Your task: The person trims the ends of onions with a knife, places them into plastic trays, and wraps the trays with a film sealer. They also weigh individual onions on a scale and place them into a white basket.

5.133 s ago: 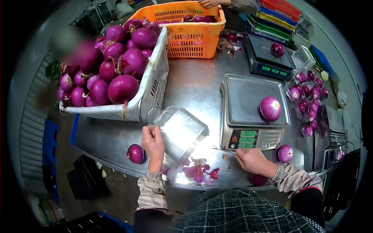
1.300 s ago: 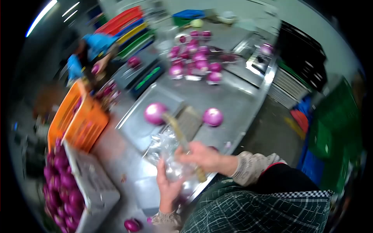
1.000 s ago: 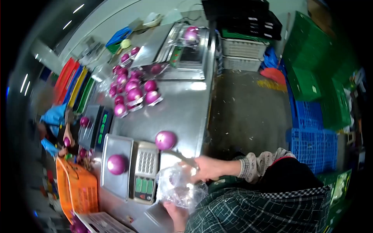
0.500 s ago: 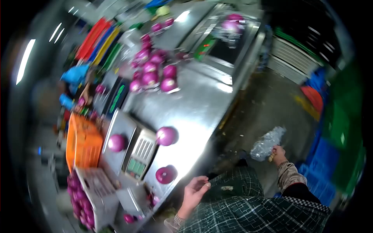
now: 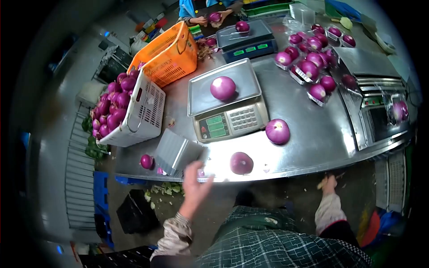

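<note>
My left hand, blurred, has its thumb and fingers apart and holds nothing. It is at the table's front edge, just right of a stack of clear plastic trays. My right hand hangs by the front edge further right, fingers curled, with a pale yellowish bit at the fingertips; I cannot tell what it holds. Between the hands, a peeled purple onion lies near the edge, and another onion sits beside the scale. A large onion rests on the scale's metal pan.
Onions fill a white crate at left, beside an orange basket. Several tray-packed onions stand at back right, near a wrapping machine. Across the table, a person's hands hold an onion behind a second scale.
My view has swung left to face the table. My left hand has reached forward toward the tray stack. The crumpled clear plastic at my right hand is out of sight.
</note>
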A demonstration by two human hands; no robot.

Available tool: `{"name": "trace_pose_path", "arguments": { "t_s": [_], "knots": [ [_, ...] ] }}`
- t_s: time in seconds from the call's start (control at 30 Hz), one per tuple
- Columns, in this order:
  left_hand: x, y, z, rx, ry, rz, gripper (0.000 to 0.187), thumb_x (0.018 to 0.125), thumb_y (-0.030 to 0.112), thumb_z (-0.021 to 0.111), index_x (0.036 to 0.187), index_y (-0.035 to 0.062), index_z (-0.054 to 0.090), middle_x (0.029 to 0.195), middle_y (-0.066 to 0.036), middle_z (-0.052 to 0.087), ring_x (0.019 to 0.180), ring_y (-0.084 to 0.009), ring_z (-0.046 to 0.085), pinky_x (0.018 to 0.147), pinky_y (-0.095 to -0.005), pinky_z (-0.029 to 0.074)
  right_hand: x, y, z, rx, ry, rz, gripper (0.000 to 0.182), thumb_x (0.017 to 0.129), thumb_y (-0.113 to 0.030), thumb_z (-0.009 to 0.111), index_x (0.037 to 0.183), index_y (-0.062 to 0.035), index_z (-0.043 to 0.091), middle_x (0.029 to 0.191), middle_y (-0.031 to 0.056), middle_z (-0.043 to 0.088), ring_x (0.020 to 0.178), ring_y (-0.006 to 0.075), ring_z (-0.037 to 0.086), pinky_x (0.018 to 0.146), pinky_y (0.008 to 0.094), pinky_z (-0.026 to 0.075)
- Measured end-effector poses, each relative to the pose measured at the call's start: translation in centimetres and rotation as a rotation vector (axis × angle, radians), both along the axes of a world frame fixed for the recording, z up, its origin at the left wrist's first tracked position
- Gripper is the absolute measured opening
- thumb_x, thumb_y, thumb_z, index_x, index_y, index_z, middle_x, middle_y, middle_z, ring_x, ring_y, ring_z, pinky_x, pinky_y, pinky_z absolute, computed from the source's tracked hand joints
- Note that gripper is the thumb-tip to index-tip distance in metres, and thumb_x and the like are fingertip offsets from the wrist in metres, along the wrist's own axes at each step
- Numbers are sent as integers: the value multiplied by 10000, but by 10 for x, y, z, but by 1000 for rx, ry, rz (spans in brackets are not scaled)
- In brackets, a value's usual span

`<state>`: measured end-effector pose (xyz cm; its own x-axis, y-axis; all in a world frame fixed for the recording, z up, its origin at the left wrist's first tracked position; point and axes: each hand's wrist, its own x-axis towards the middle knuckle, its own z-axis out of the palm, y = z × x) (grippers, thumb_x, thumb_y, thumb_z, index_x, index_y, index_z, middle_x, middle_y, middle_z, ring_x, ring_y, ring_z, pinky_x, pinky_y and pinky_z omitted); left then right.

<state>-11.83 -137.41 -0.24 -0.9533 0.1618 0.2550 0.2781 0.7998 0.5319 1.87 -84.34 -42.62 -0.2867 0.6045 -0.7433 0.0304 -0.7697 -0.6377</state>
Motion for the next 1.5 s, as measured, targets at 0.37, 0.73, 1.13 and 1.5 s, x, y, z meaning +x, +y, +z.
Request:
{"name": "trace_pose_path", "arguments": {
  "t_s": [0.37,0.73,1.13,1.5],
  "knots": [
    [-178,-125,-39,-338,244,-329,342,777,391,712,882,82,607,925,-107,582,989,-302,538,971,-504,328,-40,-296,363,570,43,686,168,943,-155,605,1029,-19,653,663,26,620,414,46,433,373,213,334],
    [-128,-212,-29,47,695,-65,336,782,381,653,780,94,479,793,-72,469,776,-275,472,837,-414,324,-260,-562,324,-362,326,1339,646,885,-622,572,1071,-4,604,600,62,528,464,106,465,427,271,377],
    [-109,-287,-15,-178,283,-435,398,743,229,754,1065,42,612,1038,-106,619,985,-294,582,913,-459,409,-307,-564,335,117,408,1421,573,964,-278,595,1440,-27,399,874,17,579,513,57,459,532,274,559],
    [-136,-312,4,-222,251,-591,190,744,107,782,853,50,637,706,-54,551,649,-243,538,590,-359,435,-273,-519,365,263,317,1482,428,947,-270,610,1290,-16,584,763,16,581,510,52,486,469,201,406]
  ]
}}
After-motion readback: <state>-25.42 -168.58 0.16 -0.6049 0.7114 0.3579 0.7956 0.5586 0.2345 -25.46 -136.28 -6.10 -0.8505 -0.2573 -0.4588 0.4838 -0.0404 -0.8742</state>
